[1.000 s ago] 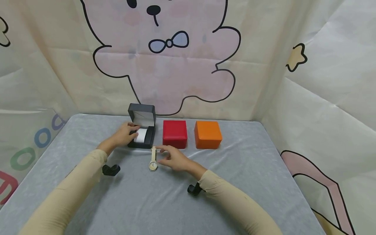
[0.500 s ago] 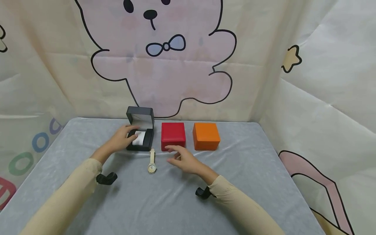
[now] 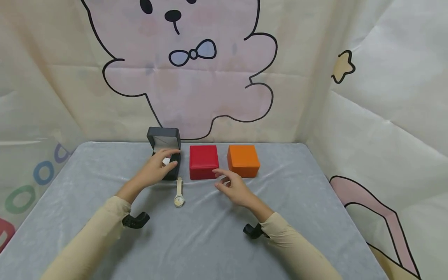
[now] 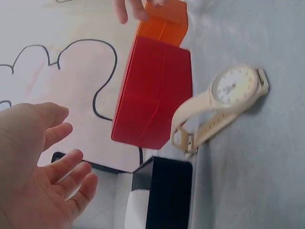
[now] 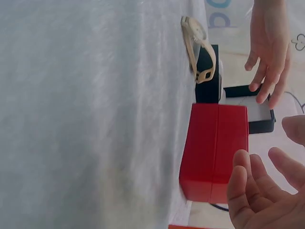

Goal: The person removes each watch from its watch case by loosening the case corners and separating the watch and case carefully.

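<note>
One printed sheet (image 3: 189,93) fills the top of the head view, perhaps hung as a backdrop. Below it, a grey-covered table (image 3: 196,241) takes up the middle and bottom. Left of centre stands a black box (image 3: 175,172), its raised lid baring the inside. The left hand (image 3: 155,167) is over it, fingers relaxed and apart, grasping nothing; whether it touches, I cannot tell. The right hand (image 3: 235,188), right of centre, is loosely bent and also free, probably held off so as not to knock the red box (image 3: 203,161). That and the orange box (image 3: 243,160) stand closed, likely spaced for easy lifting. The watch (image 3: 179,199) lies near the black box's lower right corner, strap looped. Inside that box sits a white cushion (image 4: 137,210), seemingly shaped to fill such a loop.
</note>
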A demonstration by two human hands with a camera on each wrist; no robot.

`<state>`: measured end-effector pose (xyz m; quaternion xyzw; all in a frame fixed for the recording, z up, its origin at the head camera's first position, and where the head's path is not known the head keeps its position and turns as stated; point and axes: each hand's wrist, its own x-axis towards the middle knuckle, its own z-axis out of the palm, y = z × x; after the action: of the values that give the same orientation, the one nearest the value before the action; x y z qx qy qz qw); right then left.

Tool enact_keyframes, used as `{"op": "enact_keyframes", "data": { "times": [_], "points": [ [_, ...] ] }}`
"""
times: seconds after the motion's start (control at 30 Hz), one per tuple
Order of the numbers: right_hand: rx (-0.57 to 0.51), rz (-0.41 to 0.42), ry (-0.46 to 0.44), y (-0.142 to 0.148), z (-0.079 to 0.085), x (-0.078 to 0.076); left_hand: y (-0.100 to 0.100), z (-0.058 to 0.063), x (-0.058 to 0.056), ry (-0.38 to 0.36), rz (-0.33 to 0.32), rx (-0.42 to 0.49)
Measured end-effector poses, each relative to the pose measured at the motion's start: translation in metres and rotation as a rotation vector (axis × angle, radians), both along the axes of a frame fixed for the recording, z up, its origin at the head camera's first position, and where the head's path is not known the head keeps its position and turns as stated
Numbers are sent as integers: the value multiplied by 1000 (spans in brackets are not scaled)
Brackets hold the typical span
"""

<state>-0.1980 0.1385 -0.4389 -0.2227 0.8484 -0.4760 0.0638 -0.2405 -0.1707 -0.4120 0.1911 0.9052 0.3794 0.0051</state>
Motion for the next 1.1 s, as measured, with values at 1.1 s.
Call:
{"op": "enact_keyframes", "data": {
  "times": [1.1],
  "points": [
    [-144, -192, -168, -20, -35, -30, 48, -18, -46, -212, -127, 69]
  ]
}}
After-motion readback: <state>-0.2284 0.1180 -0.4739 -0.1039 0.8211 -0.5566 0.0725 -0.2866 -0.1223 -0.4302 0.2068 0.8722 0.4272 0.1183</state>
